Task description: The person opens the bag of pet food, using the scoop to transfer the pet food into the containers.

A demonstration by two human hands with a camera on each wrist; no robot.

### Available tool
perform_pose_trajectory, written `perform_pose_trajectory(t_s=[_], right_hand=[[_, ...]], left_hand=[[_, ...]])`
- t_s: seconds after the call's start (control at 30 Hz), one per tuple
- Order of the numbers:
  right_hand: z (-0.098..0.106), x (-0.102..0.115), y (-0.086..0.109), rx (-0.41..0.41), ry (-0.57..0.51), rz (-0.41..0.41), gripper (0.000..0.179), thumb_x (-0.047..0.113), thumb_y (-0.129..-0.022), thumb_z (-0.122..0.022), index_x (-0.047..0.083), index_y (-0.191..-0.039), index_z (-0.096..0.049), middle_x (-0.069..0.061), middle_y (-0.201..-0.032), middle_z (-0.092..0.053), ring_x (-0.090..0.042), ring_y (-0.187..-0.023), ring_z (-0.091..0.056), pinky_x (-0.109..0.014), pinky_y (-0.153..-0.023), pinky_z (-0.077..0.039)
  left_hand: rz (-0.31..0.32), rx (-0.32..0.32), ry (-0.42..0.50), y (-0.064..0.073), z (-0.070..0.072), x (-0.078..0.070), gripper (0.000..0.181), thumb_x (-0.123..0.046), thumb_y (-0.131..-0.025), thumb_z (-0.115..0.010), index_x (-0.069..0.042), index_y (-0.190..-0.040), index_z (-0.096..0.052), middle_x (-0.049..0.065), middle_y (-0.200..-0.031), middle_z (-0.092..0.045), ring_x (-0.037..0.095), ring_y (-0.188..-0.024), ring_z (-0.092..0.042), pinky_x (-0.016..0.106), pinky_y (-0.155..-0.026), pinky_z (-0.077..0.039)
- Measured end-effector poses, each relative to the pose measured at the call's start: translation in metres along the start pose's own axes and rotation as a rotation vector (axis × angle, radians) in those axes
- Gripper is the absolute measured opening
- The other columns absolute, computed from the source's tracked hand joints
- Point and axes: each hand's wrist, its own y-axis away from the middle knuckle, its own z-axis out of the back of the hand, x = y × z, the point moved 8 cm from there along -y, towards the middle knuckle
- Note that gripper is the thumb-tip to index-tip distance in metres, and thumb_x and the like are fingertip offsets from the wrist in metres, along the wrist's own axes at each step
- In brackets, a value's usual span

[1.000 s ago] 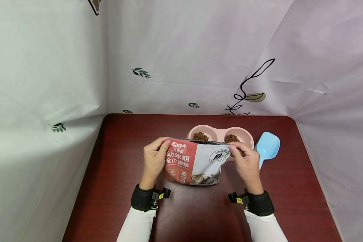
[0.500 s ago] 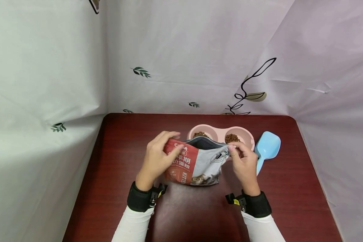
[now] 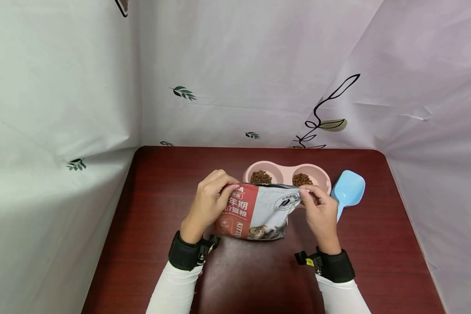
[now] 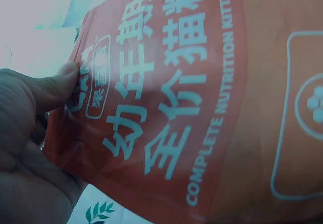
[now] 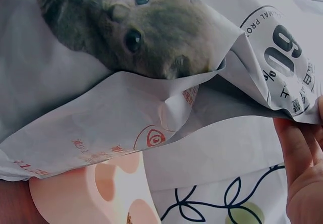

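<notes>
A red and white bag of kitten food [image 3: 257, 213] stands over the table in the middle of the head view. At its upper left edge, my left hand [image 3: 208, 203] pinches the rim between thumb and fingers. The thumb lies across the red printed front in the left wrist view [image 4: 60, 82]. My right hand [image 3: 319, 213] pinches the upper right corner, and its fingertips show at the edge of the right wrist view. Between both hands the bag's mouth is drawn nearly flat, with a thin dark strip visible. The bag's back and contents are hidden.
Behind the bag, partly covered by it, is a pink double bowl [image 3: 286, 172] with brown kibble [image 3: 261, 177] in both halves. A light blue scoop [image 3: 349, 188] lies to the right. A patterned white cloth [image 3: 220, 65] hangs behind the dark red table [image 3: 157, 183].
My left hand loosened from the bag's left corner, shifted right along the rim and pinches it again. The mouth gaped half a second ago and is now nearly flat. The right hand kept its grip.
</notes>
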Motion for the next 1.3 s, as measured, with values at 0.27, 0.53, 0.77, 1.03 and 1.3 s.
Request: perform_pose_trajectory(t_s=[0.27,0.53,0.77,1.03,1.3], right_hand=[[-0.003,0.009,-0.002,0.077,-0.031,0.017,0.016,-0.005,-0.091,-0.061,-0.005,-0.104,-0.070,-0.006,-0.084,-0.068,-0.007,-0.064,-0.061,-0.012,-0.056,-0.051],[-0.019,0.035,-0.006,0.240,0.215,0.209,0.039,-0.002,-0.087,-0.068,0.011,-0.123,-0.067,-0.008,-0.110,-0.068,-0.011,-0.084,-0.058,-0.017,-0.066,-0.044],[-0.019,0.047,-0.013,0.194,0.251,0.293,0.028,-0.006,-0.080,-0.074,0.007,-0.105,-0.074,-0.008,-0.098,-0.071,-0.012,-0.080,-0.057,-0.023,-0.063,-0.043],[-0.019,0.073,-0.013,0.167,0.247,0.298,0.023,-0.013,-0.076,-0.074,-0.002,-0.096,-0.074,-0.014,-0.090,-0.071,-0.013,-0.075,-0.056,-0.020,-0.060,-0.041],[-0.019,0.076,-0.013,0.149,0.232,0.319,0.023,-0.014,-0.074,-0.075,-0.002,-0.093,-0.075,-0.014,-0.085,-0.070,-0.013,-0.072,-0.055,-0.021,-0.058,-0.040]], left_hand=[[-0.021,0.015,0.025,-0.003,-0.002,0.000,0.008,-0.012,-0.090,-0.068,-0.008,-0.084,-0.072,0.001,-0.076,-0.061,0.011,-0.073,-0.051,0.031,-0.061,-0.047],[-0.026,0.013,0.003,-0.003,-0.004,0.001,0.008,-0.014,-0.090,-0.069,-0.008,-0.087,-0.072,0.001,-0.076,-0.059,0.011,-0.073,-0.050,0.030,-0.060,-0.046],[0.041,-0.006,0.004,0.002,0.006,0.010,0.009,-0.017,-0.086,-0.074,-0.010,-0.091,-0.074,0.002,-0.079,-0.056,0.009,-0.070,-0.051,0.032,-0.055,-0.048],[0.033,-0.027,0.047,0.003,0.015,0.012,0.007,-0.016,-0.085,-0.075,-0.011,-0.087,-0.078,0.000,-0.069,-0.058,0.007,-0.063,-0.048,0.031,-0.048,-0.044],[-0.071,0.102,-0.188,-0.002,0.003,-0.008,0.023,-0.018,-0.085,-0.075,-0.007,-0.105,-0.074,0.003,-0.086,-0.062,0.016,-0.082,-0.054,0.037,-0.070,-0.049]])
